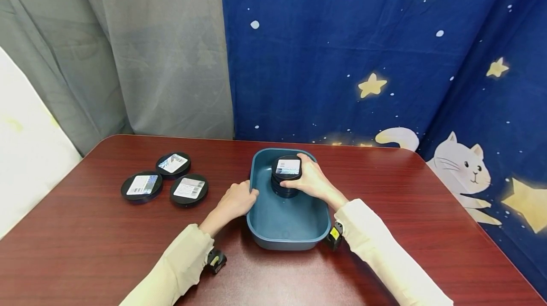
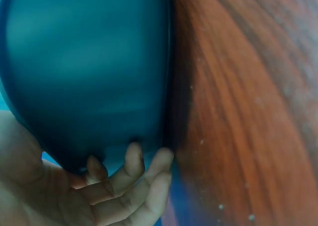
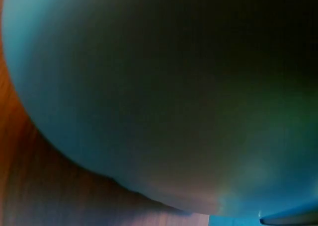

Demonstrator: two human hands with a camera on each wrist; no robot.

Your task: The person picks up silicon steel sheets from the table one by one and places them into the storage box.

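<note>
A blue-grey plastic basin stands on the table. My left hand holds its left rim; in the left wrist view, the curled fingers lie against the outer wall. Inside the basin, toward the far end, my right hand grips a flat round black container by its sides, thumb near and fingers far. That container has a white and blue label on top. Beneath it sits at least one more black round container. The basin's wall fills the right wrist view, dark and blurred, hiding the right fingers.
Three similar black containers with labels lie to the left: a far one, a left one and a near one. The reddish-brown table ends at grey and blue curtains behind.
</note>
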